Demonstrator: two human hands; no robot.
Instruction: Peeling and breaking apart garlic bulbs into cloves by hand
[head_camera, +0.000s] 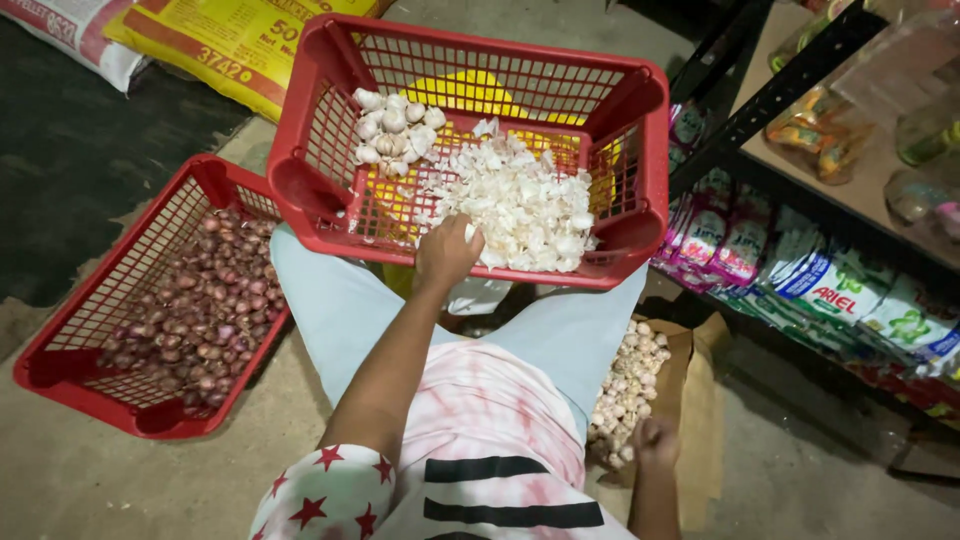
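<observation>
At the far upper left of the frame lie a white sack (75, 30) and a yellow sack (230, 45) on the floor. Below them, at left, a red crate (60, 370) sits on the concrete, tilted, holding a heap of small purple onions (200, 320).

In the upper middle a second red basket (300, 190) rests across the person's knees. A cluster of whole garlic bulbs (395, 130) lies in its far left corner, and a broad pile of white cloves and peel (525, 205) fills its middle and right. A yellow sheet (470, 90) shows through the mesh underneath.

The left hand (447, 252) reaches over the basket's near rim, at the near left edge of the pile; its fingers are curled under and pressed together, touching the cloves, though what they pinch cannot be told.

At lower right, beside the person's leg, a brown paper bag (700, 400) lies open on the floor with a heap of garlic (628, 385) on it. The right hand (655, 440) is at the near edge of this heap, fingers curled into a loose fist; whether it grips a bulb cannot be told.

At the right edge, a dark shelf (790, 90) holds bottles above and rows of coloured sachets (800, 270) below.
</observation>
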